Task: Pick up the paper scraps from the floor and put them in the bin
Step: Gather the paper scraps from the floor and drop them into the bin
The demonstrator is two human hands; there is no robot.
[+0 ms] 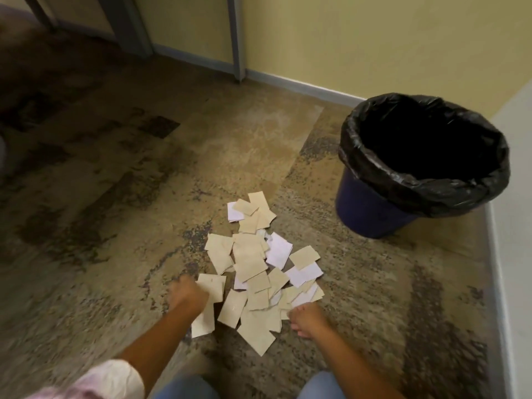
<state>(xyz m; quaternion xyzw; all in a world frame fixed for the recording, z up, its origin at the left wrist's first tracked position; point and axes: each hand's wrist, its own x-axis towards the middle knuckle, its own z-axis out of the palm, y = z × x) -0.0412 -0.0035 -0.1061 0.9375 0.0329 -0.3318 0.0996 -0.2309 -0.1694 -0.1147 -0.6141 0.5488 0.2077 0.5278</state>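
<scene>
Both hands, left hand [188, 295] and right hand [309, 316], reached the paper scraps [256, 272]; fingers blurred, seemingly curled, grip unclear; bin [371, 208] stood near.

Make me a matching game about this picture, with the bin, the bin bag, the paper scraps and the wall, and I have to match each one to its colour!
Things:
1. bin
2. bin bag
3. paper scraps
4. wall

Colours:
A. yellow
B. mostly tan, with a few white ones
C. dark blue
D. black

Right pairs: 1-C, 2-D, 3-B, 4-A.
</scene>
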